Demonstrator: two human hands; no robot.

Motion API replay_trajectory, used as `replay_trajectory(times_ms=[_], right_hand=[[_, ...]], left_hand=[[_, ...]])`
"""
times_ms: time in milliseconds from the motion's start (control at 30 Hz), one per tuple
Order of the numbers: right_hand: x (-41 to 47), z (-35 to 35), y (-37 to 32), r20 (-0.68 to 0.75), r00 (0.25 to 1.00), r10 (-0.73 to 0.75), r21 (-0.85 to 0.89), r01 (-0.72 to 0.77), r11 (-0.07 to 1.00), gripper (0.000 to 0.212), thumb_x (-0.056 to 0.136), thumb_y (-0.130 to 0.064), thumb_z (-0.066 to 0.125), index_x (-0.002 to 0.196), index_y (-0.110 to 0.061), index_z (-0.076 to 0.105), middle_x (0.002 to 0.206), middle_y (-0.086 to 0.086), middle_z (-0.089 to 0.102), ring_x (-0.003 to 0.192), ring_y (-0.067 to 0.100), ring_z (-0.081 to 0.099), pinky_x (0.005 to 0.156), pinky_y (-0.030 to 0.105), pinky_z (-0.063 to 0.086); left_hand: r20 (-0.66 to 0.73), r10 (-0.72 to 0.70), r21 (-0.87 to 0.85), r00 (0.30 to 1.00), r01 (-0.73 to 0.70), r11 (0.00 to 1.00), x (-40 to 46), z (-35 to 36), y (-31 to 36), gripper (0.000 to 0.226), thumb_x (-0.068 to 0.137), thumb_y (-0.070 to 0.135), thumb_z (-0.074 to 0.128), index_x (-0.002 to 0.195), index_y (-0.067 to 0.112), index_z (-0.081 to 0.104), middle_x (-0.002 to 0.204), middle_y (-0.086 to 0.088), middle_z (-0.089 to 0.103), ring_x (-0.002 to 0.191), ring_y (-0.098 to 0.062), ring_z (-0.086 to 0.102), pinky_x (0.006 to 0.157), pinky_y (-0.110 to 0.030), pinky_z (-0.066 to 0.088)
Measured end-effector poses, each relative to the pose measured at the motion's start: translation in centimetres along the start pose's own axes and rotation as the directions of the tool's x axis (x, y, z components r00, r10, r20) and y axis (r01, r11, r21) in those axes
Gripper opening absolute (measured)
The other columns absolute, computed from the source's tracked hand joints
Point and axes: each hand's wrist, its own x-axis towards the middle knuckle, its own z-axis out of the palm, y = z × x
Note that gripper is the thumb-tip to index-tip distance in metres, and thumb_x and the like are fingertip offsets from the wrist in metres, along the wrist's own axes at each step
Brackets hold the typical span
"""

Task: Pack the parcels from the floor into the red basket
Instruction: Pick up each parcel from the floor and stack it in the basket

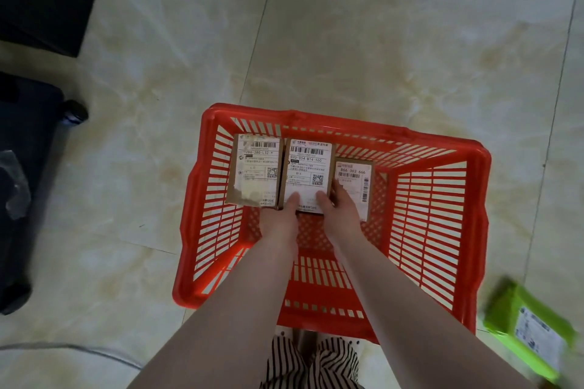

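A brown cardboard parcel with a white label is being held inside the red slatted plastic basket, gripped at its near end by the left hand and right hand. Its long axis is being kept pointing away from the fingers, between two parcels already lying in the basket. A green parcel is lying on the floor right of the basket, nearer the right hand.

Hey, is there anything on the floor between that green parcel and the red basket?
Nothing visible. The green parcel lies on bare floor just right of the red basket. Both hands hold a box inside it.
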Motion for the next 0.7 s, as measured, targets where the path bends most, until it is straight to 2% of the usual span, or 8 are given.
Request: replay_trajectory(times_ms=[133,267,500,567,633,700], right_hand=[[0.0,0.0,0.0,0.01,1.0,0.019,0.02,-0.019,1.0,0.052,0.098,-0.025,0.051,0.148,-0.025,0.038,0.143,0.001,0.053,0.132,0.022,0.047,0.111,0.044,0.039],[-0.5,-0.9,-0.5,0.036,0.999,0.016,0.03,-0.017,0.999,0.048,0.097,-0.022,0.053,0.145,-0.021,0.042,0.138,0.001,0.056,0.127,0.02,0.052,0.106,0.035,0.042],[-5.4,-4.1,-2.1,0.021,0.996,0.088,0.076,-0.09,0.993,0.055,0.094,-0.035,0.058,0.144,-0.018,0.044,0.145,0.005,0.049,0.132,0.022,0.047,0.103,0.035,0.043],[-8.2,-5.7,-2.9,0.021,0.995,0.093,0.128,-0.095,0.987,0.051,0.094,-0.035,0.058,0.141,-0.018,0.048,0.142,0.003,0.052,0.129,0.021,0.049,0.103,0.035,0.044],[-11.6,-7.5,-3.7,0.011,0.991,0.132,0.194,-0.131,0.972,0.047,0.094,-0.035,0.058,0.137,-0.02,0.053,0.136,0.002,0.057,0.122,0.02,0.055,0.103,0.039,0.047],[-15.4,-9.5,-4.8,0.008,0.984,0.176,0.293,-0.171,0.941,0.04,0.094,-0.035,0.058,0.13,-0.019,0.058,0.124,0.004,0.063,0.11,0.02,0.061,0.096,0.039,0.053]], left_hand=[[0.016,0.005,0.024,1.0,-0.005,1.0,-0.1,-0.1,-0.1,0.06,0.085,0.033,0.07,0.137,0.012,0.049,0.133,-0.009,0.061,0.119,-0.031,0.058,0.104,-0.049,0.046],[0.052,-0.059,0.031,0.997,0.057,0.998,-0.9,-0.4,0.2,0.057,0.087,0.034,0.067,0.135,0.009,0.049,0.132,-0.011,0.058,0.119,-0.03,0.056,0.104,-0.046,0.046],[0.073,-0.161,0.135,0.984,0.15,0.979,-6.4,-1.9,2.1,0.068,0.087,0.043,0.065,0.139,0.005,0.042,0.139,-0.017,0.052,0.125,-0.032,0.053,0.106,-0.046,0.045],[0.117,-0.151,0.149,0.982,0.133,0.98,-9.5,-2.7,2.8,0.066,0.089,0.04,0.063,0.14,0.006,0.041,0.143,-0.017,0.05,0.129,-0.031,0.051,0.108,-0.044,0.043],[0.186,-0.089,0.186,0.978,0.054,0.981,-12.9,-3.6,3.3,0.065,0.088,0.037,0.065,0.142,0.009,0.042,0.142,-0.014,0.052,0.128,-0.029,0.052,0.106,-0.042,0.045],[0.257,-0.006,0.238,0.966,-0.057,0.97,-16.8,-4.3,4.1,0.06,0.088,0.035,0.066,0.141,0.014,0.045,0.135,-0.011,0.057,0.122,-0.026,0.056,0.093,-0.036,0.051]])
